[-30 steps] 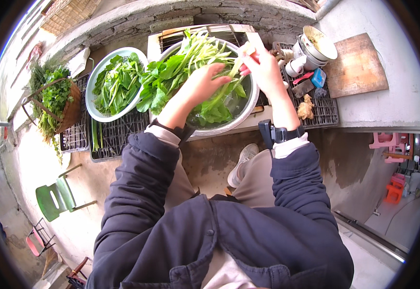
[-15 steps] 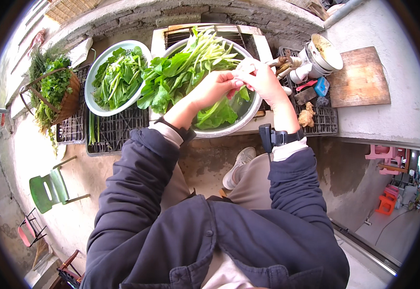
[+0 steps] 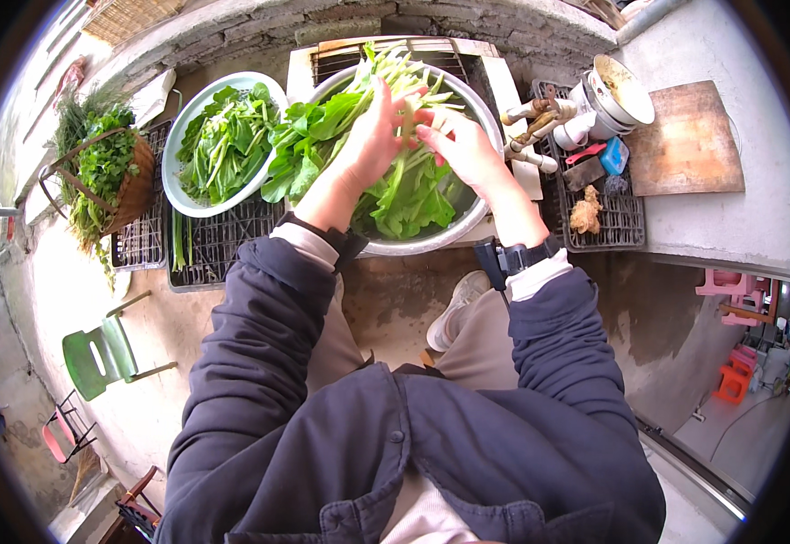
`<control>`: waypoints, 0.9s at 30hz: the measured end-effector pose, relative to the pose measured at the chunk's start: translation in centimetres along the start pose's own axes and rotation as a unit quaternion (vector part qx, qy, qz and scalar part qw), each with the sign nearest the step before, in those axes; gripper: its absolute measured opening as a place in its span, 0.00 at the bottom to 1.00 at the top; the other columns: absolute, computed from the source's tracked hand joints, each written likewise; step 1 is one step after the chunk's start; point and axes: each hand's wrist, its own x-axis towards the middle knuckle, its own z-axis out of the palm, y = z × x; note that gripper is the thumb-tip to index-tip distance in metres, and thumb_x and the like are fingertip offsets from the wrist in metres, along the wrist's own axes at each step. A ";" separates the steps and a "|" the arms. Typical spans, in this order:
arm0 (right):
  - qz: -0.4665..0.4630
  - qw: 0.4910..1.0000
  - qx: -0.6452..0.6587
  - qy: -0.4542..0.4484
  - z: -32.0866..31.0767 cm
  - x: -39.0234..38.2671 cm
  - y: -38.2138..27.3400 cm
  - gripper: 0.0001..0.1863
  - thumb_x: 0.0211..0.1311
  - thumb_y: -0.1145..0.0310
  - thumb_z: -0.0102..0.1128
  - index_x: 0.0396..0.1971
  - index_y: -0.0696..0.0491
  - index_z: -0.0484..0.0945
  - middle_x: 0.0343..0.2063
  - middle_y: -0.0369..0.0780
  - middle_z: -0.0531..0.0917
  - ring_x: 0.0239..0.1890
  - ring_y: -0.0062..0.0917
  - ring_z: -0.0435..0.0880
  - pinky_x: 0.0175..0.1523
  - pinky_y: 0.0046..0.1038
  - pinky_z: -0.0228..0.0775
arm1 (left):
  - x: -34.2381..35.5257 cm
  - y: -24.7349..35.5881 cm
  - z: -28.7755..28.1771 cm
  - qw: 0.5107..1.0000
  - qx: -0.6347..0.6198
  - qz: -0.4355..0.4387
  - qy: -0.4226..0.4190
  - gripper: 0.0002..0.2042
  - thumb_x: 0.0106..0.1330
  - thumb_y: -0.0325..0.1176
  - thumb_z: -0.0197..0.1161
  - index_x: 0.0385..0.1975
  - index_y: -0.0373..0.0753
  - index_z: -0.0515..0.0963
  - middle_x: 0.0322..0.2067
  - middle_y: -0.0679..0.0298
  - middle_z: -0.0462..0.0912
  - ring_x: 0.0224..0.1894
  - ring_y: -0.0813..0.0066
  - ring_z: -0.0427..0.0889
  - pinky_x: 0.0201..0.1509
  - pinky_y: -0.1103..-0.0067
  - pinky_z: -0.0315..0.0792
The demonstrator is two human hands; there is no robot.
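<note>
Over a large metal basin [image 3: 483, 206] of water and leafy greens [image 3: 414, 207], my left hand [image 3: 365, 151] is raised, its fingers curled around a pale green stalk [image 3: 406, 121]. My right hand [image 3: 464, 154] meets it from the right, thumb and fingers closed on the same stalk. Long light stems lie across the basin's top and broad leaves fill its left and lower parts. Left of it, a pale blue bowl [image 3: 174, 165] holds more greens [image 3: 221, 136]. My fingertips are partly hidden among the stems.
A wicker basket of herbs [image 3: 127, 190] stands on black crates [image 3: 201, 256] at left. At right are stacked bowls [image 3: 620, 91], a ginger root [image 3: 585, 212], tools and a wooden board [image 3: 682, 140]. A green chair [image 3: 96, 363] and pink and red stools [image 3: 733, 385] are lower down.
My left hand has risen and turned upright, fingers now at the stems' upper part. My right hand has moved down and left from where it was a second ago.
</note>
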 end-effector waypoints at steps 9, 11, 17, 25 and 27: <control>-0.079 0.978 -0.157 0.113 -1.7 0.8 0.4 0.15 0.59 0.58 0.63 0.35 0.56 0.80 0.25 0.43 0.84 0.27 0.28 0.82 0.35 0.28 0.73 | -1.4 0.4 1.0 0.967 0.237 -0.028 -0.086 0.13 0.69 0.41 0.55 0.44 0.41 0.80 0.38 0.69 0.81 0.44 0.85 0.74 0.48 0.87 0.64; -0.056 0.983 -0.144 0.099 -2.1 0.7 0.2 0.15 0.59 0.58 0.63 0.33 0.57 0.80 0.24 0.42 0.83 0.26 0.25 0.82 0.34 0.27 0.72 | -1.3 0.6 1.2 0.955 0.274 0.019 -0.111 0.12 0.68 0.41 0.57 0.30 0.40 0.80 0.29 0.74 0.80 0.35 0.88 0.74 0.41 0.89 0.63; -0.010 0.996 0.067 0.062 -1.7 0.4 0.1 0.13 0.63 0.61 0.62 0.25 0.55 0.78 0.19 0.33 0.78 0.21 0.18 0.74 0.28 0.21 0.65 | -1.0 -0.4 1.1 0.960 0.261 -0.001 -0.098 0.10 0.68 0.35 0.59 0.26 0.39 0.79 0.25 0.74 0.79 0.31 0.88 0.72 0.39 0.86 0.65; -0.011 0.983 0.149 0.109 -0.2 0.6 0.1 0.13 0.64 0.59 0.61 0.31 0.55 0.80 0.23 0.35 0.80 0.23 0.17 0.74 0.30 0.19 0.66 | -0.7 1.1 -0.1 0.997 -0.028 0.057 0.042 0.11 0.71 0.34 0.56 0.45 0.34 0.76 0.42 0.62 0.80 0.44 0.75 0.78 0.51 0.73 0.76; -0.037 0.991 -0.093 0.087 0.1 0.5 0.1 0.13 0.62 0.59 0.63 0.35 0.55 0.81 0.25 0.36 0.82 0.25 0.19 0.76 0.33 0.21 0.68 | -0.8 1.4 -0.1 0.996 -0.039 0.064 0.047 0.15 0.70 0.37 0.57 0.51 0.36 0.76 0.46 0.62 0.79 0.47 0.75 0.76 0.52 0.74 0.74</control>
